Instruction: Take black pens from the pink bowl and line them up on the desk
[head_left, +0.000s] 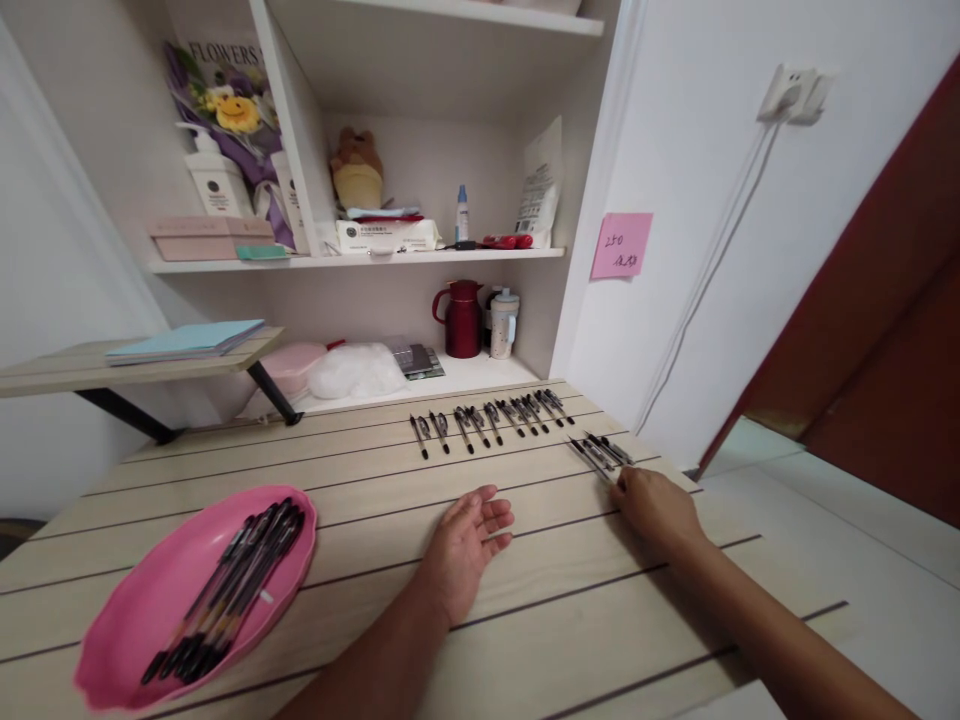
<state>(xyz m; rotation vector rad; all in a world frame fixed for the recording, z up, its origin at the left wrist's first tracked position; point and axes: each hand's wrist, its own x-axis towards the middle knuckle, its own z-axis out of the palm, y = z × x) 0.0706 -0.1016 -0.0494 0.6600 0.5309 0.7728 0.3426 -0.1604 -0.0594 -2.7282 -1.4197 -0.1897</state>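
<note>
My right hand is closed on the near end of a pen at the right side of the table. Beside that pen lie several more pens in a short row. My left hand rests over the middle of the table, palm turned to the right and fingers apart, holding nothing. Farther back, a row of black-capped pens lies side by side, with their clips or caps hard to make out. At the left, a pink dish holds a bundle of assembled-looking pens.
Behind the table stands a white shelf with a dark red jug and a pale cup below. A small raised stand carries blue paper at left. A pink note is on the wall.
</note>
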